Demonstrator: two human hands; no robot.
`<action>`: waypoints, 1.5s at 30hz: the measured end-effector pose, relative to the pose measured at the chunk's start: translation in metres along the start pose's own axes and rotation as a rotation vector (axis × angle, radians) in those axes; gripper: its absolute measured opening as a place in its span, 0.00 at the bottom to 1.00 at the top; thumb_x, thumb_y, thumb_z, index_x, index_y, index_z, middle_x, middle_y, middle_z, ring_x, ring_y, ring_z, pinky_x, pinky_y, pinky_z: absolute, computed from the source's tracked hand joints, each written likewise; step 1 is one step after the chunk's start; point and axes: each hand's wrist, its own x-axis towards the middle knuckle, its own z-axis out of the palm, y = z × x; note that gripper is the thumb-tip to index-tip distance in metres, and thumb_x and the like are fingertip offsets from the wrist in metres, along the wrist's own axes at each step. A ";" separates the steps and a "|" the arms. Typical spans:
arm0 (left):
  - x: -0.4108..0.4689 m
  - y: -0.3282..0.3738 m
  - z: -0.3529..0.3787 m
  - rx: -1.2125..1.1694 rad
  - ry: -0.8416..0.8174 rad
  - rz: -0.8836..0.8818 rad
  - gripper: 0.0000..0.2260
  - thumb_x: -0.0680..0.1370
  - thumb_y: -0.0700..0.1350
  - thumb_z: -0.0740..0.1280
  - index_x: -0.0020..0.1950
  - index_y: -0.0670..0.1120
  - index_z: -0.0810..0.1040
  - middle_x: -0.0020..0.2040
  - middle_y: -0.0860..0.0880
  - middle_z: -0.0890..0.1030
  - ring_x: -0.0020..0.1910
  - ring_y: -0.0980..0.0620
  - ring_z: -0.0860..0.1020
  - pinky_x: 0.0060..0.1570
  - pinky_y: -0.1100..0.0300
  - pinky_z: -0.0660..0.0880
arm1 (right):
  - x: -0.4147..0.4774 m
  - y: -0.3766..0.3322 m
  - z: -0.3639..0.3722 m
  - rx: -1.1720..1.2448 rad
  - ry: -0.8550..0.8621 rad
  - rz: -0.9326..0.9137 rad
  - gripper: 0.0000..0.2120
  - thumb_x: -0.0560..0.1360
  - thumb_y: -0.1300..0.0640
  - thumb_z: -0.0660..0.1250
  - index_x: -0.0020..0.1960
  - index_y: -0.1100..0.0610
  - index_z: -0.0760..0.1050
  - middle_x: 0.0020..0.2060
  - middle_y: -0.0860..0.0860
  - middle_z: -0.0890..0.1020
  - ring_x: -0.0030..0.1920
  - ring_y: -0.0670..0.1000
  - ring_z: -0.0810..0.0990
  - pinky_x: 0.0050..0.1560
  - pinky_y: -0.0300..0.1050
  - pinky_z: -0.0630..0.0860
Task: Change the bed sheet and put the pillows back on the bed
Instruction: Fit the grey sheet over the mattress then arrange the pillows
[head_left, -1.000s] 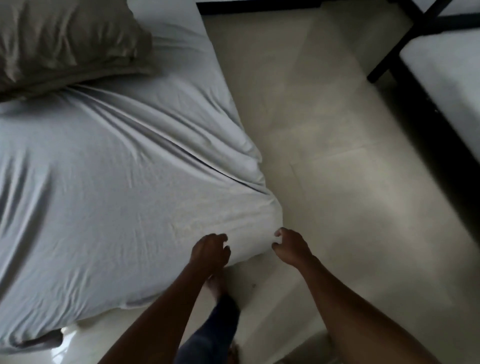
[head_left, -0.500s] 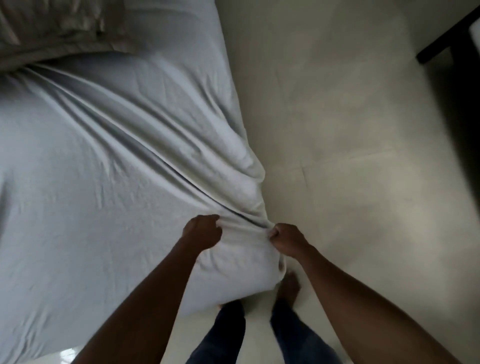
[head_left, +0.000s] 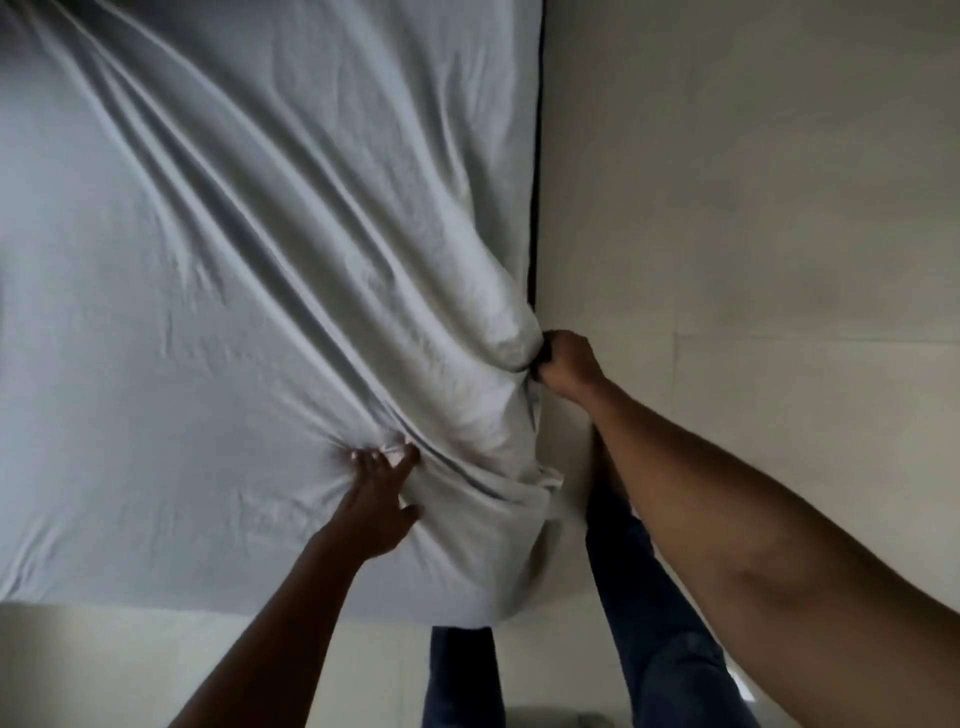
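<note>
A pale grey bed sheet (head_left: 218, 291) covers the bed and fills the left and middle of the view, with long folds running toward its near right corner. My left hand (head_left: 376, 506) lies on the sheet near that corner, fingers spread and pressing into the cloth. My right hand (head_left: 563, 364) grips a bunched edge of the sheet at the bed's right side, fingers curled round it. No pillow is in view.
Pale tiled floor (head_left: 753, 234) stretches to the right of the bed and in front of it. A dark strip of bed frame (head_left: 537, 156) runs along the bed's right edge. My legs in dark jeans (head_left: 660, 623) stand at the bed's corner.
The view has swung down over the bed corner, and the pillow has left the frame. My right hand has moved up along the bed's right side with the sheet edge; my left hand has opened flat on the sheet.
</note>
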 end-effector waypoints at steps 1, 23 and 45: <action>0.003 0.002 -0.003 0.020 0.001 -0.039 0.38 0.80 0.54 0.67 0.82 0.43 0.50 0.78 0.30 0.55 0.79 0.31 0.49 0.79 0.44 0.46 | -0.001 0.001 -0.007 -0.088 0.020 -0.061 0.13 0.70 0.59 0.71 0.54 0.58 0.83 0.52 0.61 0.85 0.53 0.60 0.84 0.45 0.43 0.75; 0.050 -0.006 0.043 0.263 0.085 -0.154 0.53 0.50 0.56 0.86 0.69 0.37 0.72 0.44 0.23 0.79 0.44 0.23 0.81 0.46 0.29 0.77 | 0.093 -0.074 -0.118 0.168 0.301 -0.248 0.14 0.74 0.50 0.75 0.38 0.52 0.72 0.33 0.47 0.79 0.36 0.49 0.76 0.40 0.41 0.68; 0.196 0.138 -0.299 0.159 0.492 -0.065 0.21 0.79 0.60 0.60 0.59 0.49 0.83 0.59 0.43 0.83 0.58 0.38 0.81 0.55 0.49 0.77 | 0.218 -0.150 -0.212 0.664 -0.044 0.063 0.28 0.71 0.39 0.76 0.62 0.54 0.75 0.56 0.54 0.83 0.53 0.54 0.84 0.43 0.47 0.82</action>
